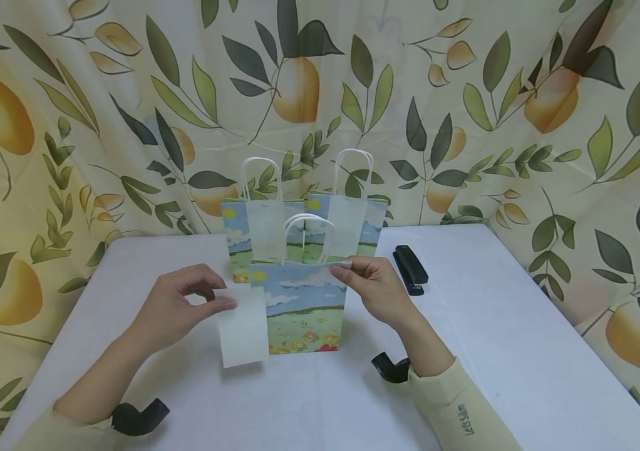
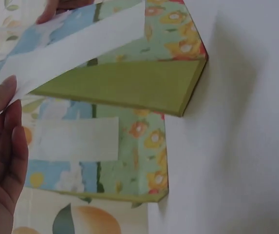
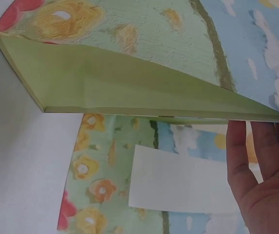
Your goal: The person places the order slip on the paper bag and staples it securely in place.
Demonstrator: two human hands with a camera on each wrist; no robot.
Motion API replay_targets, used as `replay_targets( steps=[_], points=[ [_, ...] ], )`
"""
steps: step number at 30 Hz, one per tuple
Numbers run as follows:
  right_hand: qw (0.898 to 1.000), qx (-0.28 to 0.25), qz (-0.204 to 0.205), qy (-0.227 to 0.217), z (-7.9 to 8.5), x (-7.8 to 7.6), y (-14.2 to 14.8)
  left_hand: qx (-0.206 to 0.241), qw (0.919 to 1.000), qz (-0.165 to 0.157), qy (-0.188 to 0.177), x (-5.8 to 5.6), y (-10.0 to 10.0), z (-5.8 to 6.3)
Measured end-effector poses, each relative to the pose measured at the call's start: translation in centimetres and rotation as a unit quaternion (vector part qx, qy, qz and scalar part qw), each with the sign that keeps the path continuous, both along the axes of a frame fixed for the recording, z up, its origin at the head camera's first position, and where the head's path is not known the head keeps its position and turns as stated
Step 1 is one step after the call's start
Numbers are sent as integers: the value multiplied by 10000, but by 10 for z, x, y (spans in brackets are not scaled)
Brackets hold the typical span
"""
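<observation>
A paper gift bag with a painted sky and flower meadow stands at the middle of the table, white handles up. My right hand pinches its upper right edge, thumb on the front and fingers behind. My left hand pinches a blank white card by its top, thumb in front. The card hangs upright and overlaps the bag's left side in the head view. In the left wrist view the card slants across the bag's front, above its green side panel.
Two matching bags stand behind, a left one and a right one, each with a white card on its front. A black stapler lies to the right on the white-covered table. A fruit-patterned curtain hangs behind.
</observation>
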State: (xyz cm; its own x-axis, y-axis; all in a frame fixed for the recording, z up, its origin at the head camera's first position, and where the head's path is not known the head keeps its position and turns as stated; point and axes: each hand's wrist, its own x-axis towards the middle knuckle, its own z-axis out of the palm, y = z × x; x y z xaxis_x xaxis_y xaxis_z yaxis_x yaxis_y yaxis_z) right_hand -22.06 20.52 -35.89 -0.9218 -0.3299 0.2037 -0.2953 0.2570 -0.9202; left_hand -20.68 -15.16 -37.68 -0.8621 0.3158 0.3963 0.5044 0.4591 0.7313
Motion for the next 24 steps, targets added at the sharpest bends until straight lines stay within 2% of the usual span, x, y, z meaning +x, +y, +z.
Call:
replay_targets(
  steps=[5, 12, 17, 24],
  points=[
    [10000, -7, -1, 13, 0, 0, 0, 186, 9997, 133, 40, -5, 16, -4],
    [10000, -20, 0, -8, -1, 0, -1, 404, 9975, 163, 551, -12, 33, -10],
    [10000, -4, -19, -28, -1, 0, -2, 349, 9946, 323, 922, -16, 41, -9],
    [10000, -30, 7, 13, -1, 0, -1, 277, 9951, 345, 885, -20, 53, -5]
  ],
)
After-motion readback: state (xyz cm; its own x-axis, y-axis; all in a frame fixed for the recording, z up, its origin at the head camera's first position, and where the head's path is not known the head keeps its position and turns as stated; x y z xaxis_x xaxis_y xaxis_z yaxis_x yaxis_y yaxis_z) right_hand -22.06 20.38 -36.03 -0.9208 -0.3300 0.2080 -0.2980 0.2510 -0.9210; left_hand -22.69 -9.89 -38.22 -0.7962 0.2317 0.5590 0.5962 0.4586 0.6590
